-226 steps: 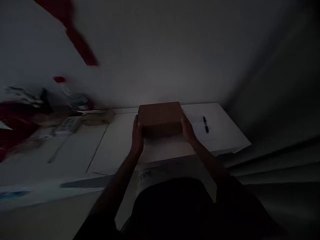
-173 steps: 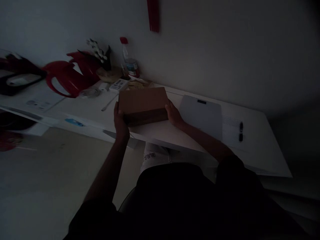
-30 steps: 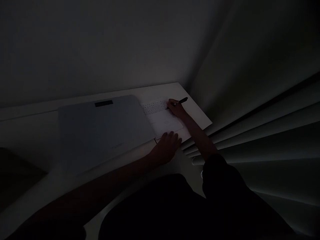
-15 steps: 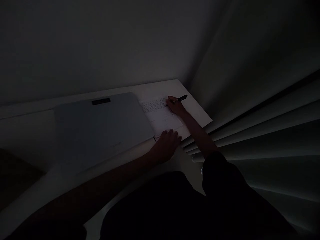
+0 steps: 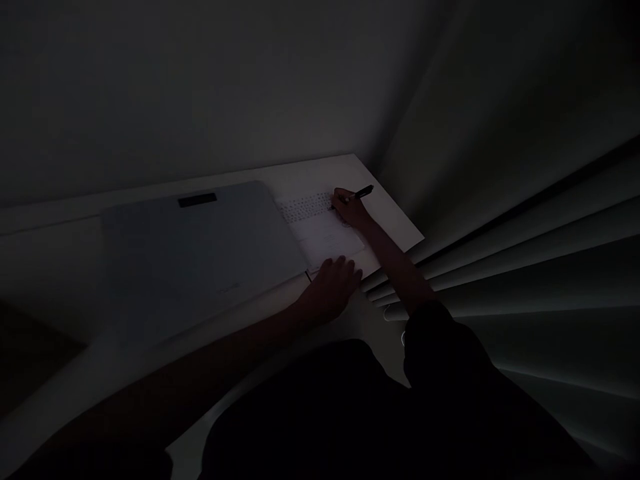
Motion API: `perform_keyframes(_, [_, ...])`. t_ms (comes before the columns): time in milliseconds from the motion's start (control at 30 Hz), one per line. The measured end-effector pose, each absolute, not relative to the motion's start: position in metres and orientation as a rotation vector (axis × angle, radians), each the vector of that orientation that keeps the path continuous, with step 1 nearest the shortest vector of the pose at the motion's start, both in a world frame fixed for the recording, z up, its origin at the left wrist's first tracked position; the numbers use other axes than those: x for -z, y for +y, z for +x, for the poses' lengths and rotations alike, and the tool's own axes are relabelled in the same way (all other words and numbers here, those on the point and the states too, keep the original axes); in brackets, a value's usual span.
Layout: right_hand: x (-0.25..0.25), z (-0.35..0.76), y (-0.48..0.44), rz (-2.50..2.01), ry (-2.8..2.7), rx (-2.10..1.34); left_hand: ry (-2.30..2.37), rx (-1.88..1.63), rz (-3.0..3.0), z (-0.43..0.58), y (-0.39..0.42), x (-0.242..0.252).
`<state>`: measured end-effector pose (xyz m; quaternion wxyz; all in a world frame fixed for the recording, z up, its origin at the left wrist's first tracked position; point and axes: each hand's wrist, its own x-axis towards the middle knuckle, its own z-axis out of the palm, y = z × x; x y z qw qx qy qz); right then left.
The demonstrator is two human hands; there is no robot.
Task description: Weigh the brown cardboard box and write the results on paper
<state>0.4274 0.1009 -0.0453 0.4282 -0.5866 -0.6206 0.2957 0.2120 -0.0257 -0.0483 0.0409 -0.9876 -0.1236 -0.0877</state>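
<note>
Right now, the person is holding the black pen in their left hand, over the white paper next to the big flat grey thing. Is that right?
Not quite: the head view shows the black pen in the right hand, not the left. The left hand is at the near edge of the white paper. The rest is right.

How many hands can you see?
2: the left hand at the near edge of the paper, and the right hand holding a pen over it.
</note>
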Motion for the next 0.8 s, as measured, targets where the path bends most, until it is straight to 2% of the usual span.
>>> perform_keyframes(800, [0.043, 0.426, 0.101, -1.444, -1.525, -0.732, -0.368, 0.296, -3.023, 0.211, -0.025, 0.05])
